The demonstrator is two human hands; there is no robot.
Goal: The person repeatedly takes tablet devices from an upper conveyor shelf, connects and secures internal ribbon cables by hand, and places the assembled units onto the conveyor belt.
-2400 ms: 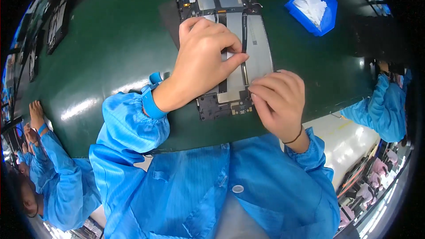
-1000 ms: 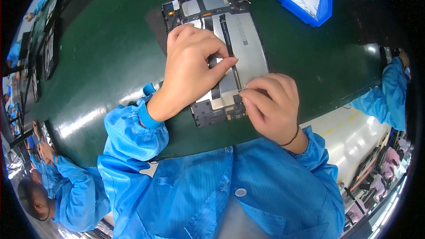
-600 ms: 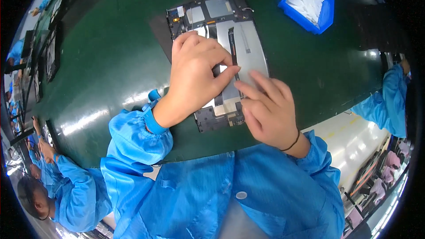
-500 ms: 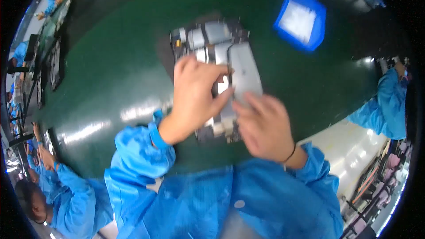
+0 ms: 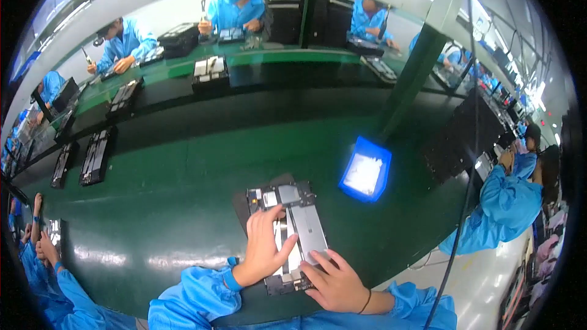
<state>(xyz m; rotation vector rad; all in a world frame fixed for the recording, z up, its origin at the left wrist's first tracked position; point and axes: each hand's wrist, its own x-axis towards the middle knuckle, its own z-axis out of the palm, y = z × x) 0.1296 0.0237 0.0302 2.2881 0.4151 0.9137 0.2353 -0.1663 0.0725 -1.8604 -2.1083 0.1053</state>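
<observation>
On the green bench in front of me lies an opened tablet-like device (image 5: pixel 311 227), its grey battery, silver plates and black frame exposed. Its upper left corner overlaps a dark flat pad (image 5: pixel 241 206). My left hand (image 5: pixel 264 249) rests across the device's left side, thumb and forefinger spread apart, with nothing seen between them. Its other fingertips are partly hidden. My right hand (image 5: pixel 338 284) lies at the lower right edge, fingers stretched and apart, fingertips touching the device near the battery's lower end.
A blue bin (image 5: pixel 384 178) with white pieces stands beyond the device to the right. Several similar devices, one a long black unit (image 5: pixel 96 156), lie along the far left. A green post (image 5: pixel 411 85) rises behind the bin. A dark cable (image 5: pixel 463 208) hangs at the right. Co-workers sit around.
The view has tilted up, bringing the far benches and co-workers in and placing the device lower. Both hands remain at the device; the right hand's fingers are now spread at its lower right edge.
</observation>
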